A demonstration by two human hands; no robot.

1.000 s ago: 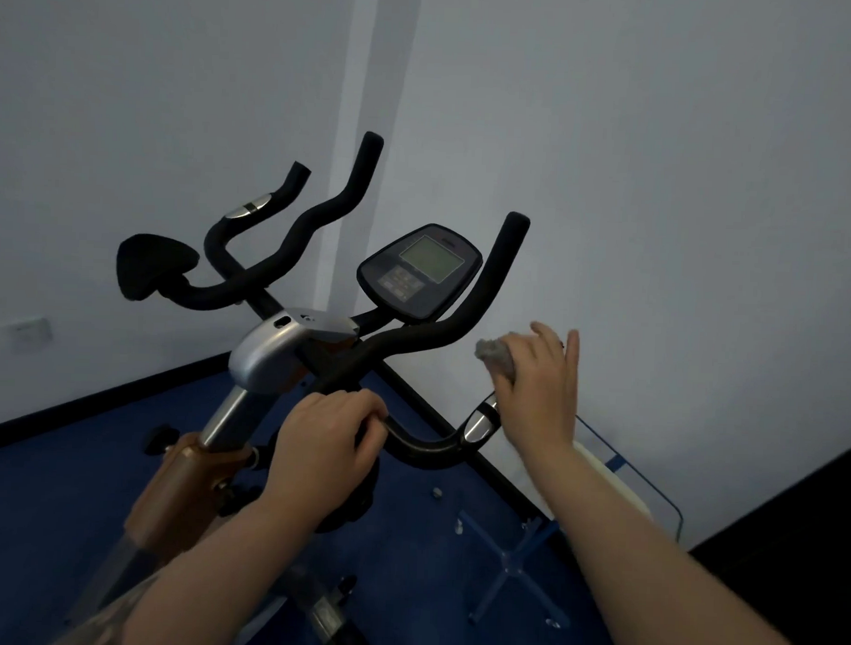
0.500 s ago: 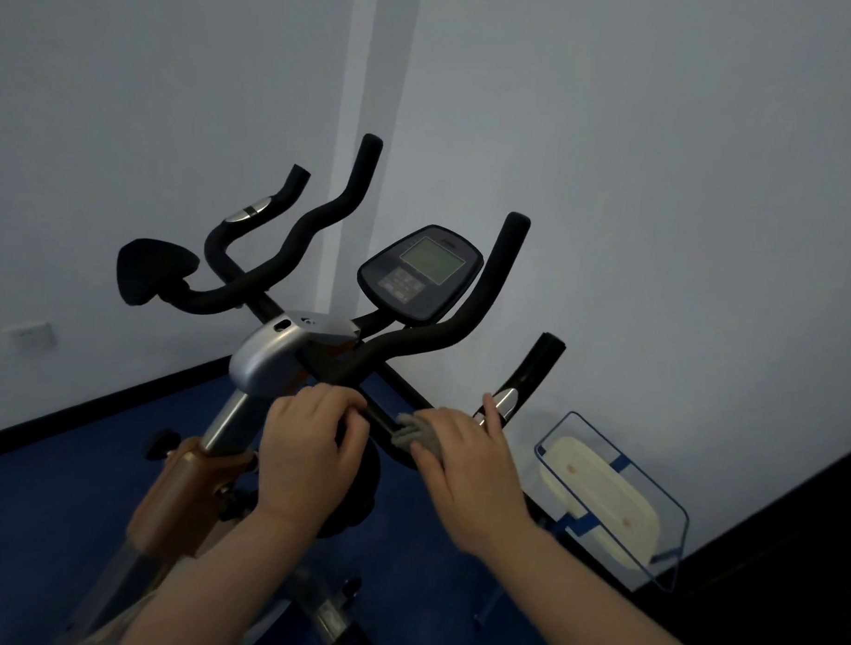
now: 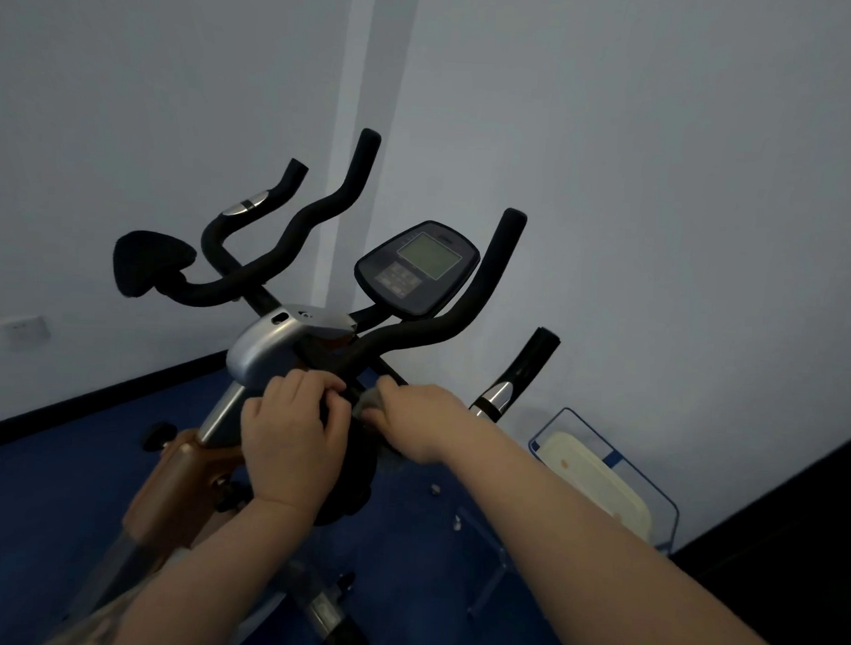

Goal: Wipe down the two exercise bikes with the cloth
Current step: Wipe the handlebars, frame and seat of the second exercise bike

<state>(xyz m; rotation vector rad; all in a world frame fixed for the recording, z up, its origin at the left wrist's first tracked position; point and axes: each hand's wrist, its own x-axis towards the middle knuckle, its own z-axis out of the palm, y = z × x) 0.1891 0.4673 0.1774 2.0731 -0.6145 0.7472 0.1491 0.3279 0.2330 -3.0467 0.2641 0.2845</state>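
Left hand (image 3: 292,433) curled round the black foam handlebar (image 3: 413,331) to steady the bike | right hand (image 3: 413,418) pinched the small grey cloth (image 3: 368,401) against the bar's low centre bend, just beside my left, for rubbing | grey console (image 3: 418,266) untouched above.

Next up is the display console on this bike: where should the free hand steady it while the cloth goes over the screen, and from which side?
Judging from its pose, grip the display console by its lower right rim, coming from below between the handlebars. The screen tilts toward the viewer, so fingers on the rim leave it clear for the cloth.
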